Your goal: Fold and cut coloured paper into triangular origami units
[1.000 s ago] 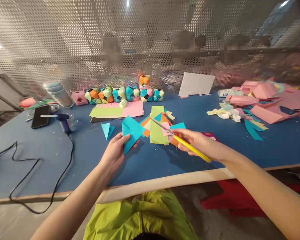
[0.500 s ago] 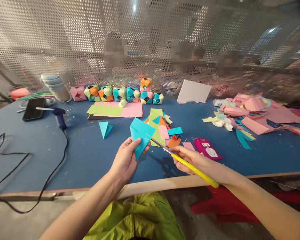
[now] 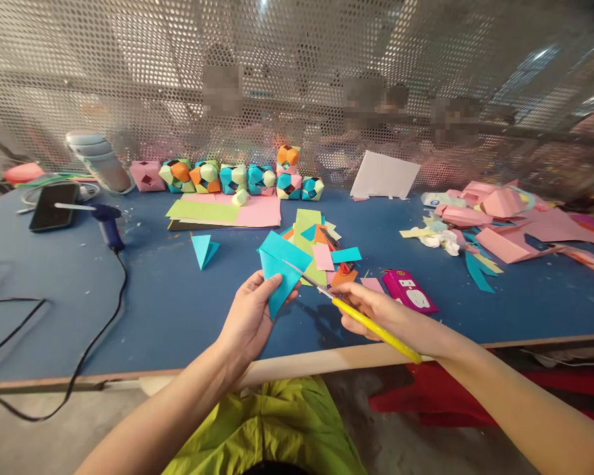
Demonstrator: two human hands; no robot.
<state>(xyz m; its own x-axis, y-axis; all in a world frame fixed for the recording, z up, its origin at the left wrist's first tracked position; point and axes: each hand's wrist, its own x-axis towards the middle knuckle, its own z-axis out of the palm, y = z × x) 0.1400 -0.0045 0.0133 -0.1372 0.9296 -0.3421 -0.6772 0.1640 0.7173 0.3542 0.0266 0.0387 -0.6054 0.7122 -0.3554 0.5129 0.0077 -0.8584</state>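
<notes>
My left hand pinches a folded sheet of blue paper between thumb and fingers, above the table's near part. In my right hand is a pair of scissors with yellow handles. The scissor blades lie over the right side of the blue paper, their tips pointing left across it. A small folded blue piece stands on the table to the left. Behind the scissors lie loose paper scraps in green, pink, orange and blue. How my right fingers sit in the handles is partly hidden.
A glue gun with a trailing black cord and a phone lie left. Folded paper balls line the back beside a tumbler. A purple pouch sits right, before a heap of pink paper.
The scissor blades have moved left, further across the blue paper. Both hands keep their hold. The view has shifted slightly.
</notes>
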